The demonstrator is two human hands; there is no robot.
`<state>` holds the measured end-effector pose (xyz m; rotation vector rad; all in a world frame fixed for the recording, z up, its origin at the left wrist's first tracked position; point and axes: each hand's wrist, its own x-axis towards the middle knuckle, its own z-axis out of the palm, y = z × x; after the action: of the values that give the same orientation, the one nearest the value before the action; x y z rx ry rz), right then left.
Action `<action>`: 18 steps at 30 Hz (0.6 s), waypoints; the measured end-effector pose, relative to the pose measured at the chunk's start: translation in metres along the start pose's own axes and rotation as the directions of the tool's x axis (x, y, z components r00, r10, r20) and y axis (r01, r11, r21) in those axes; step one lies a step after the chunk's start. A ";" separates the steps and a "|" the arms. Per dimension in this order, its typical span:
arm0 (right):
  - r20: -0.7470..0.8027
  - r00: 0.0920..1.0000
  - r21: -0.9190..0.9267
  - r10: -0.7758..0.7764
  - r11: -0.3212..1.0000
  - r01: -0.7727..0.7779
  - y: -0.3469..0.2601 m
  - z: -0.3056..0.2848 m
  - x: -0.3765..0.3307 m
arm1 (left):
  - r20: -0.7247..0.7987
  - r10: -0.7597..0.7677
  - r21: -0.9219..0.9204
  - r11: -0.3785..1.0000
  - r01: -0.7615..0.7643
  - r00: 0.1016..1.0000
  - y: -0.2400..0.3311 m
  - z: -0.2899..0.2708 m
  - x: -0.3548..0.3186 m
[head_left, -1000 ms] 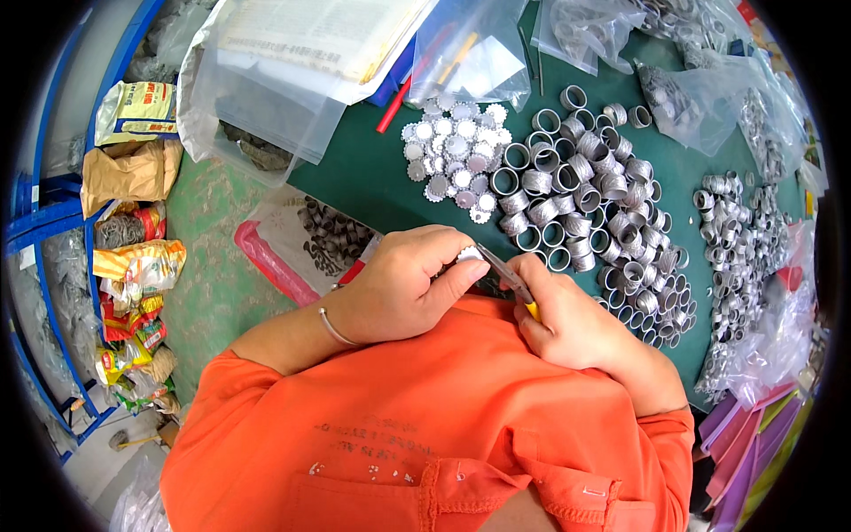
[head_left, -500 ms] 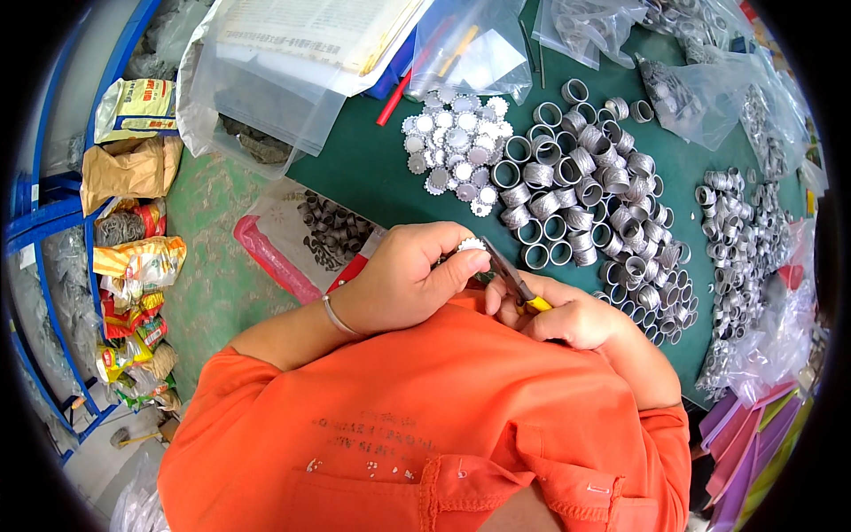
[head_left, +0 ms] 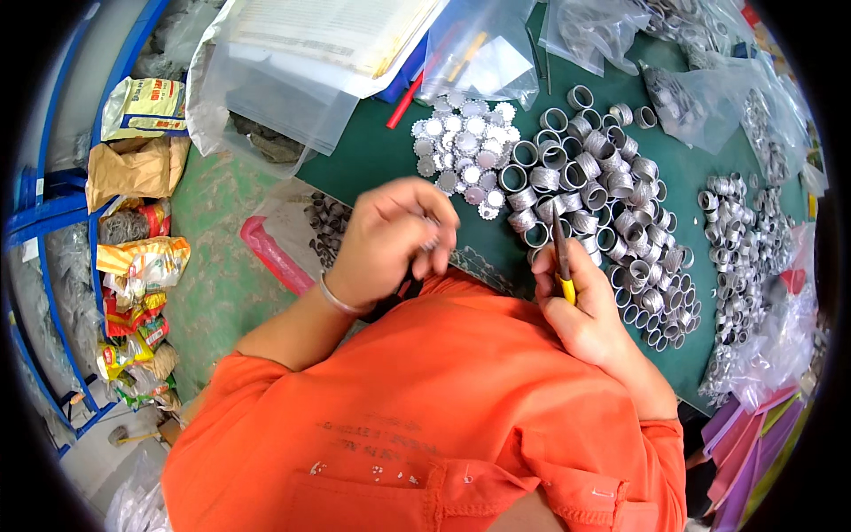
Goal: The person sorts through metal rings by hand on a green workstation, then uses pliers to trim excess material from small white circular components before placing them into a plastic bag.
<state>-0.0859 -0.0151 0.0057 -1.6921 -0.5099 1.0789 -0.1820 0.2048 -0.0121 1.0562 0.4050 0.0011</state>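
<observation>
My left hand (head_left: 399,235) is raised left of the table's near edge, its fingers curled in and partly blurred. A small pale glint shows by the fingertips, but what lies in them I cannot make out. Near the pile of rings, my right hand (head_left: 581,301) is closed around a pointed metal tool with a yellow handle (head_left: 567,288), its tip upward. Beyond my hands lies a heap of flat silver toothed discs (head_left: 465,142). To its right, many short grey metal rings (head_left: 612,177) with patterned outsides are piled, some beside the tool's tip.
Smaller rings (head_left: 745,239) cover the table's right side, with clear plastic bags (head_left: 696,106) behind. Printed papers (head_left: 328,35) and a red pen (head_left: 406,102) lie at the back. An open box of dark rings (head_left: 324,226) sits left of my hands. Blue shelving (head_left: 53,213) stands far left.
My hands have moved apart: the left up and leftward, the right to the right, turning the tool's tip upward. The toothed disc between my left fingertips no longer shows clearly.
</observation>
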 end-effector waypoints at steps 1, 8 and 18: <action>-0.035 0.999 0.014 -0.005 1.000 0.006 0.002 0.001 0.000 | -0.060 0.055 0.046 0.998 -0.053 0.997 -0.004 -0.007 0.004; -0.009 0.997 -0.073 -0.080 0.994 0.079 0.000 0.004 0.003 | -0.016 0.519 0.906 0.370 -0.207 0.855 -0.027 -0.016 0.033; -0.058 0.995 -0.180 -0.076 0.982 0.065 0.000 0.005 0.006 | -0.135 0.165 0.412 0.906 -0.096 0.977 -0.023 -0.019 0.025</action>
<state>-0.0869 -0.0075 0.0027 -1.8439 -0.6354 0.9473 -0.1695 0.2144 -0.0473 1.4990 0.4980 0.1324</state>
